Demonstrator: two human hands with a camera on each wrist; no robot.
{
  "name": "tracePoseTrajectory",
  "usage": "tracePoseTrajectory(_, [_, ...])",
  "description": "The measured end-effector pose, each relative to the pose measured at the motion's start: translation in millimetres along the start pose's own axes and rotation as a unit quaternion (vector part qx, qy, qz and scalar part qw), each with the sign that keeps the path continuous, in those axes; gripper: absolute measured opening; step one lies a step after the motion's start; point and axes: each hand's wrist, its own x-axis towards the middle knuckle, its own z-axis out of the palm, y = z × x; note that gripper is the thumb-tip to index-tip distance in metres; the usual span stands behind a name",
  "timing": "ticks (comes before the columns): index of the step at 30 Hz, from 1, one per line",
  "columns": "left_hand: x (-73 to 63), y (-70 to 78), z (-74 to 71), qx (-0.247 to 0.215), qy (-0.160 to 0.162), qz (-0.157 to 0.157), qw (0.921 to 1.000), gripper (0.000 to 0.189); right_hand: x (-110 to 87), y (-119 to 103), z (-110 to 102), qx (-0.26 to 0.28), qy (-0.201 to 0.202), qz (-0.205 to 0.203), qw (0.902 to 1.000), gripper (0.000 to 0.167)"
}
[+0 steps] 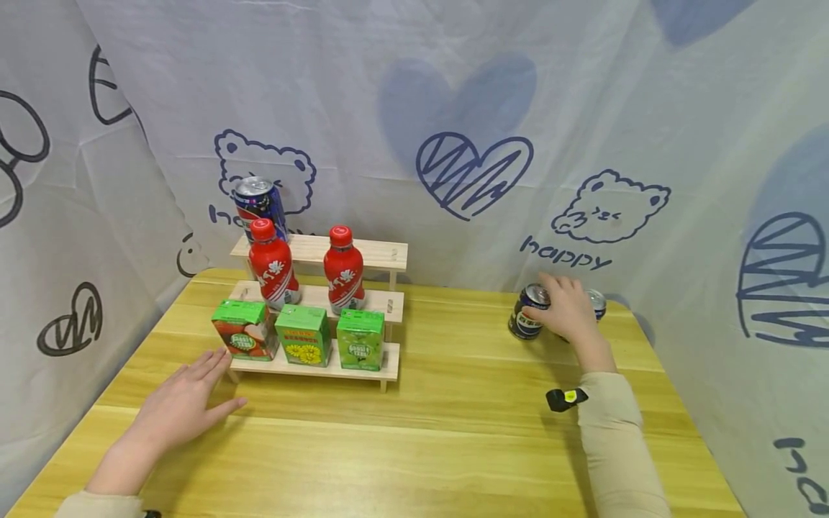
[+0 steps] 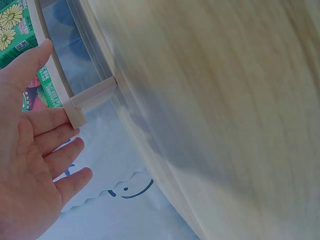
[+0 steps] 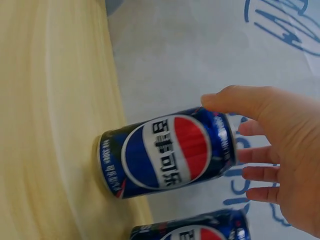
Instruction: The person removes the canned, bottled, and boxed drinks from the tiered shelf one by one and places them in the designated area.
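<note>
My right hand [image 1: 570, 309] holds a dark blue Pepsi can [image 3: 165, 155] near its top. The thumb lies against the can's upper side, and the fingers reach behind the top end. This can stands on the table. A second Pepsi can [image 3: 200, 231] is close beside it, partly hidden by my hand in the head view. My left hand [image 1: 184, 403] rests with straight fingers at the left front corner of a small three-tier wooden shelf [image 1: 311, 370]. Its fingertips are at the lowest tier's end, just below a green juice carton with a strawberry picture [image 1: 245, 331].
Two more green cartons, a chrysanthemum one [image 1: 304, 337] and a light green one [image 1: 360, 340], stand on the lowest tier. Red bottles [image 1: 345, 270] fill part of the middle tier. One can [image 1: 257, 205] is on the top tier. A printed cloth [image 1: 363, 144] hangs behind the wooden table [image 1: 453, 432].
</note>
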Motion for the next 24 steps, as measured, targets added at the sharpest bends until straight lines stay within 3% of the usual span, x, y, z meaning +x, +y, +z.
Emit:
tracePoseTrajectory(9, [1.3,-0.7,0.8,0.002,-0.008,-0.002,1.0000,0.088,-3.9,-21,-19,-0.027,0.091,-0.028,0.9951,0.060])
tracePoseTrajectory(14, [1.7,-0.4,-0.1,0.004,-0.008,-0.002,1.0000,0.088,-3.1,-38,-32,-0.045,0.151,-0.063,0.9855,0.055])
tracePoseTrajectory(24, [1.6,1.4,-0.7,0.000,-0.010,-0.006,0.9999,0.088,5.7,-78,-64,-0.063,0.218,-0.139,0.9639,0.052])
